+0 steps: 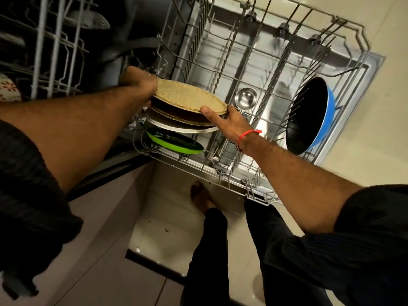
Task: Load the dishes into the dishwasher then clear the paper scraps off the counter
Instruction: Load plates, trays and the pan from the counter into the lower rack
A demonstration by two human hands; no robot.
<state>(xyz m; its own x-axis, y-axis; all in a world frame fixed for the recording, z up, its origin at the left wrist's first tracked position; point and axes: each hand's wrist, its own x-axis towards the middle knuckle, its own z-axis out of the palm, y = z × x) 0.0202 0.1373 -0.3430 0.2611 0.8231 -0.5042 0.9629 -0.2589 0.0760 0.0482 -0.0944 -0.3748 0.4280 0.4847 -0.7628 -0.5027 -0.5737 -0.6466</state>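
Dishwasher rack (276, 69) stands pulled out over the open door, with a blue pan (309, 115) set on edge at its right side. At the rack's near left corner, a tan plate (189, 97) is held by both hands above a steel plate (176, 127) and a green plate (174, 141) standing in the slots. Left hand (139, 82) curls round the tan plate's far rim. Right hand (227, 119) grips the near rim, thumb on top. A steel ladle (245, 98) lies just beside the right hand.
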